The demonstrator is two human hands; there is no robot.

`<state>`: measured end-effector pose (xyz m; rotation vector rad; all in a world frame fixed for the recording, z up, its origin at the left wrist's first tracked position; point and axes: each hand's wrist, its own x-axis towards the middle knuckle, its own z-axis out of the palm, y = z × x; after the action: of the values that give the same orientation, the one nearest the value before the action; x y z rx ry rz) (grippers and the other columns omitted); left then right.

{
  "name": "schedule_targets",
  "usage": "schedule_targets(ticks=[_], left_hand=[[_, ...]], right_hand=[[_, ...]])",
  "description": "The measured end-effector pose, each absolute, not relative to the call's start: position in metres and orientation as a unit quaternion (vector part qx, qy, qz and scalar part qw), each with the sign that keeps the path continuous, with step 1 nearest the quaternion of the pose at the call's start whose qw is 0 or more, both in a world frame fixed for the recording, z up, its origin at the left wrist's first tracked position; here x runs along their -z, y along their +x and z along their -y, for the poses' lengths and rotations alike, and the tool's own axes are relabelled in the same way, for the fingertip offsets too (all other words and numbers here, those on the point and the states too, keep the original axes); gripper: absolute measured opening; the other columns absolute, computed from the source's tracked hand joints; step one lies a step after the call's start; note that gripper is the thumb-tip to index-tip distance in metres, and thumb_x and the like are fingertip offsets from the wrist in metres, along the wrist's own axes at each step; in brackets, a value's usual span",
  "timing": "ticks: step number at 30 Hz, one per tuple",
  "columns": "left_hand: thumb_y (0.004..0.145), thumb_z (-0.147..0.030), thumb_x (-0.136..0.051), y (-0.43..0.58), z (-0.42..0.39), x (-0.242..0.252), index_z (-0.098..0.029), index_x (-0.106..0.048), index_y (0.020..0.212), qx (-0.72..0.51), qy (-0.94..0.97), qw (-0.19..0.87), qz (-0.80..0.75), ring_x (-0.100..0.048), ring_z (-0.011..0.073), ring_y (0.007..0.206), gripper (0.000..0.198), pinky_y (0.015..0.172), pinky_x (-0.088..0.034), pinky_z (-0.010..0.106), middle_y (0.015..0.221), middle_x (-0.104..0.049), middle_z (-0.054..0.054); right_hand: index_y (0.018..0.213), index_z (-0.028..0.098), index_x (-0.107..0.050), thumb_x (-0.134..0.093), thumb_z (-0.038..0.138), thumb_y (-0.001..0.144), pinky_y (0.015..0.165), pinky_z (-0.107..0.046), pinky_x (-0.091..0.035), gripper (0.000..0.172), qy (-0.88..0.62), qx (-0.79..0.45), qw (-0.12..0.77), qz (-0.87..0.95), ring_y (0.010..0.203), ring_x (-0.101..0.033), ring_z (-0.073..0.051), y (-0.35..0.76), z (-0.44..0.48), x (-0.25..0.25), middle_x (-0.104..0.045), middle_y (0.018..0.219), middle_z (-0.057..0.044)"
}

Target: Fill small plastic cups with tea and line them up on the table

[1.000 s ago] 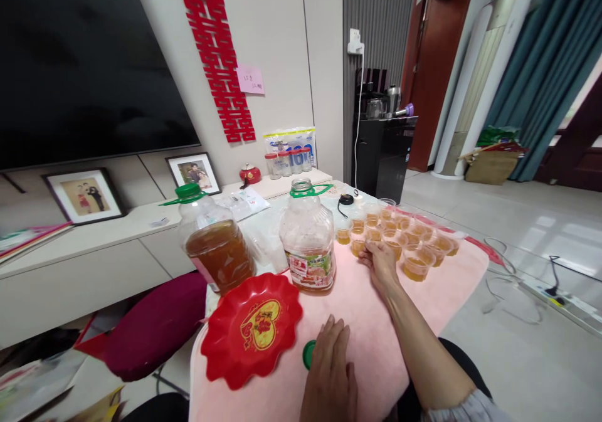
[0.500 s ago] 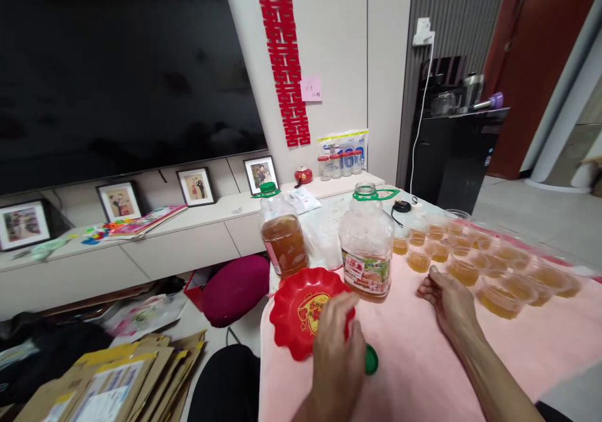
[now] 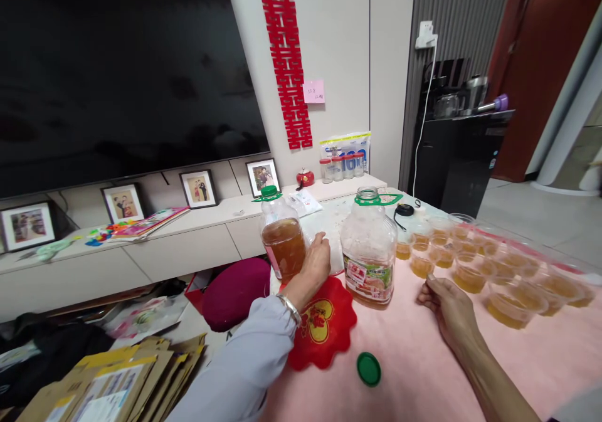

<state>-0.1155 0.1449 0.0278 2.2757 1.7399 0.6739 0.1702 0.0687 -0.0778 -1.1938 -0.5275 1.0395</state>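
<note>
My left hand (image 3: pixel 314 264) reaches over a red scalloped plate (image 3: pixel 324 334) toward a capped jug (image 3: pixel 282 237) holding amber liquid; its fingers are apart and close to the jug's right side, touching or nearly so. An uncapped jug (image 3: pixel 369 249), almost drained, stands to the right. Its green cap (image 3: pixel 368 369) lies loose on the pink cloth (image 3: pixel 423 372). My right hand (image 3: pixel 446 303) rests on the cloth with fingers curled loosely, beside several small clear cups of amber liquid (image 3: pixel 470 274).
A low white cabinet (image 3: pixel 141 246) with framed photos and a large dark screen (image 3: pixel 117 77) lie behind. A magenta cushion (image 3: pixel 235 290) and cardboard pieces (image 3: pixel 117 378) sit on the floor at left. A black appliance stand (image 3: pixel 458 152) is at the back right.
My left hand has left the green cap and plate and stretched forward to the capped jug. The right hand has stayed by the cups. The view swung left earlier.
</note>
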Motion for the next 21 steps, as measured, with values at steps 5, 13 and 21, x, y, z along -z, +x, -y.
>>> schedule_targets(ticks=[5, 13, 21], left_hand=[[0.099, -0.036, -0.061, -0.113, -0.151, -0.027, -0.014, -0.064, 0.124, -0.146, 0.764, 0.1, -0.621, -0.065, 0.0207, 0.117, 0.034, 0.102, -0.059, 0.044, 0.13, -0.066, 0.011], [0.099, -0.036, -0.062, -0.113, -0.136, -0.04, -0.012, -0.068, 0.11, -0.052, 0.783, 0.051, -0.618, -0.067, 0.0196, 0.113, 0.027, 0.104, -0.058, 0.045, 0.115, -0.071, 0.008], [0.098, -0.032, -0.063, -0.118, -0.127, -0.048, -0.013, -0.068, 0.108, -0.027, 0.783, 0.008, -0.622, -0.064, 0.02, 0.116, 0.023, 0.103, -0.057, 0.043, 0.116, -0.069, 0.008]], right_hand=[[0.084, 0.014, -0.06, -0.068, 0.025, 0.103, 0.057, -0.02, -0.053, 0.024, -0.536, -0.46, 0.665, 0.243, 0.062, -0.059, -0.008, 0.169, -0.07, 0.078, -0.061, 0.075, 0.004], [0.084, 0.013, -0.06, -0.069, 0.025, 0.103, 0.057, -0.019, -0.053, 0.024, -0.539, -0.459, 0.658, 0.257, 0.062, -0.06, -0.008, 0.17, -0.07, 0.081, -0.061, 0.076, 0.004], [0.083, 0.014, -0.06, -0.07, 0.024, 0.101, 0.059, -0.02, -0.053, 0.024, -0.536, -0.461, 0.655, 0.268, 0.063, -0.06, -0.008, 0.169, -0.068, 0.08, -0.061, 0.076, 0.004]])
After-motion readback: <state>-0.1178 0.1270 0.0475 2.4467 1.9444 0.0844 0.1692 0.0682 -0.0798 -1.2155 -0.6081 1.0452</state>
